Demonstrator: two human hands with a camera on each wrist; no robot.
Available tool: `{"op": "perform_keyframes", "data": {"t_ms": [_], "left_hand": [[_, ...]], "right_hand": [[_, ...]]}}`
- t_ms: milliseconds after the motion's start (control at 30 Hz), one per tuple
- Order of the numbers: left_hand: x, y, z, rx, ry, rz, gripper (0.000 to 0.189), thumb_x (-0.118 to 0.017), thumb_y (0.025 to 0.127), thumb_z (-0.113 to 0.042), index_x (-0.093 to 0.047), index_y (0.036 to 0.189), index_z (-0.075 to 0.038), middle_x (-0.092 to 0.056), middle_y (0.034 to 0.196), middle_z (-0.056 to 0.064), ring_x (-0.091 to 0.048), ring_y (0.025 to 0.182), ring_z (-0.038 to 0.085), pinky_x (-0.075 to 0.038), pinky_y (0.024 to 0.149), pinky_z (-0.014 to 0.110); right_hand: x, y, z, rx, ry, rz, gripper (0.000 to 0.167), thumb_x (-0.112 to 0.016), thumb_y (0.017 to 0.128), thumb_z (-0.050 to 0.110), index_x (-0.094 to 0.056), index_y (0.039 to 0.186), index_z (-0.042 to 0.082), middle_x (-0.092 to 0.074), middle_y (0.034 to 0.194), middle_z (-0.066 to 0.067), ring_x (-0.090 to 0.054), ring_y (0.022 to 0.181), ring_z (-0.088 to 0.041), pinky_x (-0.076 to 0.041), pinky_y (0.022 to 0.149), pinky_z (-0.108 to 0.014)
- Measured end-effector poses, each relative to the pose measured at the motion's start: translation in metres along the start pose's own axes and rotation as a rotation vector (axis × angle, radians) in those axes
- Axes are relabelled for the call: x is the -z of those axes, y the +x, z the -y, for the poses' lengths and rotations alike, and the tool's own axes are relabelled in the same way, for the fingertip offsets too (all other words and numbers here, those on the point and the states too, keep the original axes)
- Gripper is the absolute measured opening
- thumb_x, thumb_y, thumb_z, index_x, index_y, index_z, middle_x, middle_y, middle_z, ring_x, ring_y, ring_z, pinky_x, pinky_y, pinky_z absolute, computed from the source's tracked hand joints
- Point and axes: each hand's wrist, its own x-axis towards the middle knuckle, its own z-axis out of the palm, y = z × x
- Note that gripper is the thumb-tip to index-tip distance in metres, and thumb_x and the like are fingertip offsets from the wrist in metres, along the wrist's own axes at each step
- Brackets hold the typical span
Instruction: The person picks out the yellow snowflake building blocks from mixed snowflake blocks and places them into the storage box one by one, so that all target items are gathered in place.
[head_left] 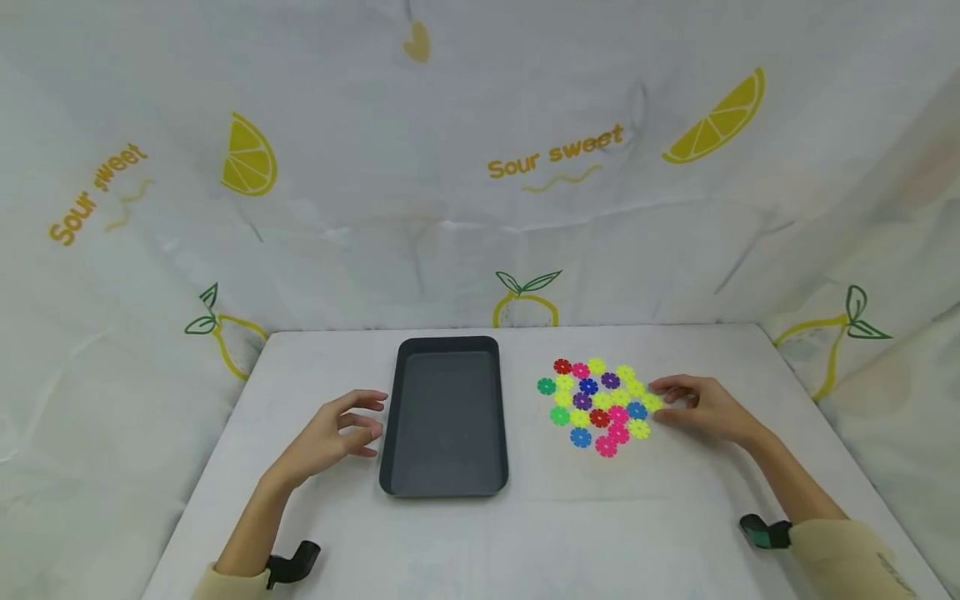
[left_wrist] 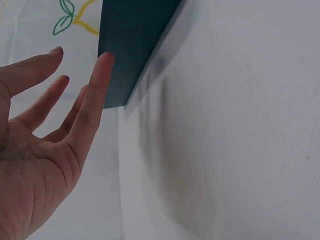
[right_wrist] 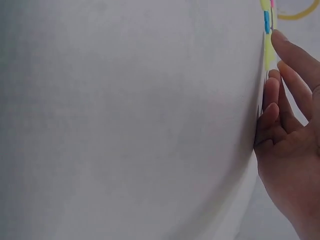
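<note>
A dark grey rectangular baking tray lies on the white table, left of centre. Just off its left side is my left hand, palm inward with the fingers spread and loosely bent, holding nothing. The left wrist view shows those fingers in front of the tray's side wall. Right of the tray lies a loose patch of notched plastic discs in yellow, pink, red, blue, purple and green. At the patch's right edge, my right hand has thumb and fingers parted around a yellow disc, fingertips right beside it.
A pale cloth with lemon prints hangs behind and around the table. Dark wrist-camera mounts sit by both sleeves. Table surface lies between the tray and the discs.
</note>
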Motion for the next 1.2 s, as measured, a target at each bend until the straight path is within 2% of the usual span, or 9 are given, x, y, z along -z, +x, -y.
{"op": "perform_keyframes", "data": {"t_ms": [167, 367, 633, 900, 1200], "left_hand": [[-0.008, 0.001, 0.006, 0.007, -0.037, 0.008, 0.059, -0.073, 0.101, -0.01, -0.051, 0.155, 0.0, -0.052, 0.153, 0.029, -0.069, 0.122, 0.04, -0.069, 0.083, 0.038], [-0.011, 0.003, 0.011, 0.038, -0.067, -0.026, 0.06, -0.076, 0.1, -0.009, -0.053, 0.153, 0.002, -0.052, 0.15, 0.032, -0.074, 0.114, 0.028, -0.069, 0.082, 0.036], [-0.016, 0.004, 0.014, 0.081, -0.091, -0.061, 0.059, -0.076, 0.098, -0.005, -0.054, 0.152, 0.003, -0.053, 0.146, 0.033, -0.076, 0.103, 0.018, -0.068, 0.08, 0.033], [-0.017, 0.004, 0.015, 0.119, -0.115, -0.062, 0.059, -0.075, 0.098, -0.003, -0.055, 0.153, 0.002, -0.052, 0.147, 0.033, -0.076, 0.102, 0.016, -0.068, 0.08, 0.033], [-0.016, 0.008, 0.012, 0.125, -0.101, -0.054, 0.063, -0.075, 0.098, -0.002, -0.052, 0.156, -0.001, -0.053, 0.146, 0.032, -0.077, 0.103, 0.021, -0.069, 0.079, 0.035]], "right_hand": [[-0.001, 0.003, -0.004, -0.007, -0.001, 0.025, 0.048, -0.087, 0.091, 0.019, -0.072, 0.133, 0.001, -0.076, 0.118, -0.014, -0.059, 0.091, -0.006, -0.053, 0.075, -0.016], [0.0, 0.006, -0.006, -0.001, -0.011, 0.031, 0.044, -0.088, 0.09, 0.02, -0.075, 0.129, 0.003, -0.07, 0.101, -0.005, -0.055, 0.085, -0.007, -0.05, 0.071, -0.017], [-0.001, 0.007, -0.002, -0.035, -0.036, 0.012, 0.043, -0.089, 0.09, 0.022, -0.076, 0.126, 0.002, -0.065, 0.095, -0.004, -0.053, 0.082, -0.009, -0.048, 0.068, -0.018], [0.0, 0.006, 0.0, -0.033, -0.037, 0.011, 0.038, -0.089, 0.09, 0.021, -0.078, 0.121, 0.002, -0.064, 0.091, -0.003, -0.052, 0.08, -0.009, -0.047, 0.067, -0.018], [0.001, 0.005, -0.001, -0.031, -0.025, 0.008, 0.037, -0.089, 0.089, 0.02, -0.078, 0.119, 0.002, -0.063, 0.088, 0.0, -0.052, 0.078, -0.009, -0.047, 0.066, -0.018]]}}
